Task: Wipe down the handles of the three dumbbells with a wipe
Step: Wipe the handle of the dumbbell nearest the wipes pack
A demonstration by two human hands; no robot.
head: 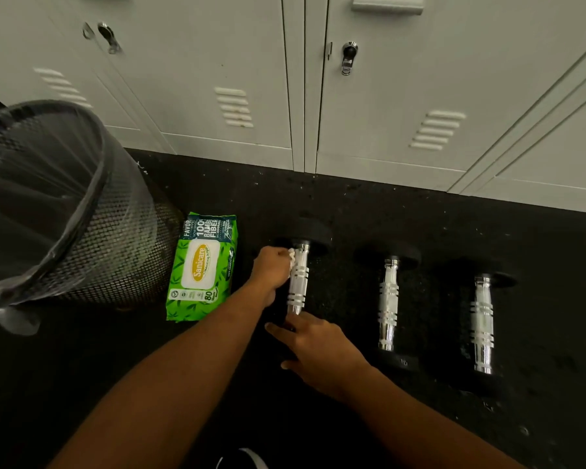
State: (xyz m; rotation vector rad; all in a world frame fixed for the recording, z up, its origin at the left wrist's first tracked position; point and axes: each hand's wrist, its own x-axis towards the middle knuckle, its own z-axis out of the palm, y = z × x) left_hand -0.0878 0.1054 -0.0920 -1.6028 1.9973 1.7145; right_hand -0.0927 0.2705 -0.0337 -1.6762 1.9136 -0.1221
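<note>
Three dumbbells with chrome handles and black ends lie side by side on the dark floor. My left hand [272, 269] grips a crumpled white wipe [292, 258] and presses it against the upper part of the left dumbbell's handle [299, 282]. My right hand [313, 350] rests with spread fingers on that dumbbell's near black end, which it mostly hides. The middle dumbbell [388, 302] and the right dumbbell [482, 319] lie untouched to the right.
A green pack of wipes [202, 269] lies flat on the floor left of the dumbbells. A black mesh bin [82, 238] with a clear liner stands at the far left. Grey lockers [369, 130] line the back.
</note>
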